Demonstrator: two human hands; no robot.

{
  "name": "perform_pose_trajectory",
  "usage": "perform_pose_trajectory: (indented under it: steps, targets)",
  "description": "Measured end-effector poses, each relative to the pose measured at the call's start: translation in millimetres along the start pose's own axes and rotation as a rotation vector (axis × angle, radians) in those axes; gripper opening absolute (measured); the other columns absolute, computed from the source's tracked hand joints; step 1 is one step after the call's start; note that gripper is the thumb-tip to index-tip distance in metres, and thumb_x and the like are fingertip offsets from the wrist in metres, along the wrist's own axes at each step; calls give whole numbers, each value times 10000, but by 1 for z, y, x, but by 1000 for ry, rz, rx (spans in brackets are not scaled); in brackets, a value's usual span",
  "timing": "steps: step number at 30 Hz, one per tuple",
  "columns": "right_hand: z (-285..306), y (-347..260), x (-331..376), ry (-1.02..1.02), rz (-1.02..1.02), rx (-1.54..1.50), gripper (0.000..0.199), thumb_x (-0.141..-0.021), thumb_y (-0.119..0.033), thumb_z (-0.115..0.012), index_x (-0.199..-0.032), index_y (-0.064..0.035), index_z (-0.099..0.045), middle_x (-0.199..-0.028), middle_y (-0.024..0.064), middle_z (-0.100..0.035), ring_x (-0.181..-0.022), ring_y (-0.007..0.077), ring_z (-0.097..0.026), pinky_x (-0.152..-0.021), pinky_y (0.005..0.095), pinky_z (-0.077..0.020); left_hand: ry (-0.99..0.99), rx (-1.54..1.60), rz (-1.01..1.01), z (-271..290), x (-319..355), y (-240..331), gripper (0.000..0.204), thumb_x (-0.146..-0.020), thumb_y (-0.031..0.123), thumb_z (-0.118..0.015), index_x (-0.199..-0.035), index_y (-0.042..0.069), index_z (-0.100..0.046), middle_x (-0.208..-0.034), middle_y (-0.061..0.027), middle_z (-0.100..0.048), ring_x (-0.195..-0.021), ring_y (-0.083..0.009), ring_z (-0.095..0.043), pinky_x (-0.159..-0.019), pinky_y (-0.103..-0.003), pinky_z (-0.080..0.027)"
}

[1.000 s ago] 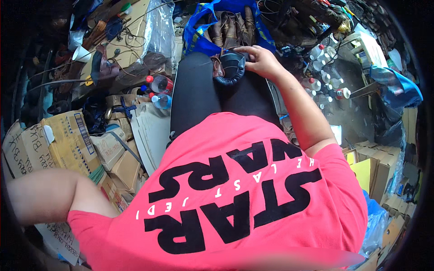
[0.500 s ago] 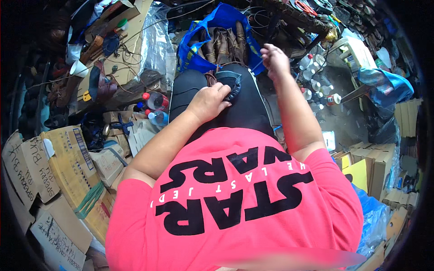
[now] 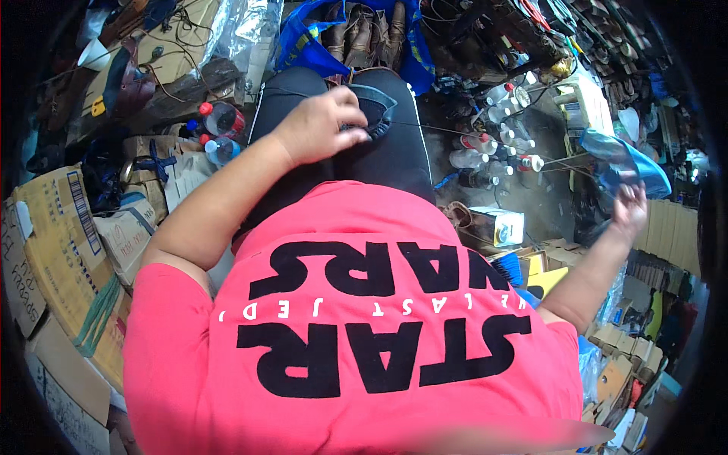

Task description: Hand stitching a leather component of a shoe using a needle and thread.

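A dark blue-grey leather shoe (image 3: 377, 102) with a gathered, stitched-looking edge rests between my thighs. My left hand (image 3: 324, 125) grips it from the left, fingers and thumb bent over its near side and hiding part of it. From the shoe a thin dark thread (image 3: 432, 127) runs out to the right, across the bottles. Far to the right, my right hand (image 3: 629, 208) is raised at the end of my outstretched arm, its fingers closed around the thread and slightly blurred. Any needle or awl is too small to make out.
Beyond my knees stands a blue bag (image 3: 421, 57) of brown shoe lasts (image 3: 364, 42). Plastic bottles (image 3: 474, 158) cluster on the floor at right, near a stool with blue plastic (image 3: 626, 163). Cardboard boxes (image 3: 57, 227) crowd my left; a white box (image 3: 500, 226) sits by my right hip.
My right hand has swung from beside the blue bag far out to the right, drawing the thread long. My left hand stays on the shoe. The whole view has shifted slightly.
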State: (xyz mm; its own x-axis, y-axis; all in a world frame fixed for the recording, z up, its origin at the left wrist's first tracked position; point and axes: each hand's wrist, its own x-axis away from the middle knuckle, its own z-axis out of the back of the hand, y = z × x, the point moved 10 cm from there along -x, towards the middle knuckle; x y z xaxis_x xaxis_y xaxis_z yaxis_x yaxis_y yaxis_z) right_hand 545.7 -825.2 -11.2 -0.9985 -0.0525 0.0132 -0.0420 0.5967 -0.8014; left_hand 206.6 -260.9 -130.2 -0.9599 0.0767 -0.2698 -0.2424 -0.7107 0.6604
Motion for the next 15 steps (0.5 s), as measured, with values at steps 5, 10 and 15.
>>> perform_pose_trajectory:
  steps: [5, 10, 15]
  targets:
    - [76, -114, 0, 223, 123, 152, 212, -974, -135, -430, -958, 16, -579, -618, 23, -365, -521, 140, -302, -528, 283, -295, 59, 273, 163, 8, -30, -42, 172, -798, 195, -674, -936, 99, -713, -936, -94, -618, -911, -247, -609, -828, -328, -473]
    - [116, -272, 51, 392, 339, 336, 242, -993, -188, -406, -971, -27, -585, -658, 30, -409, -472, 143, -296, -473, 280, -291, -172, 298, 34, -31, -58, -41, 188, -820, 172, -679, -949, 36, -690, -910, -52, -634, -873, -151, -592, -833, -268, -442]
    - [-28, -98, 66, 175, 299, 1208, 667, -856, -1, -488, -1462, -144, -249, -924, 17, -591, -608, 78, -450, -526, 231, -386, -317, 554, 223, -42, -51, -53, 195, -835, 190, -682, -954, 36, -675, -837, 9, -628, -826, -89, -565, -807, -252, -435]
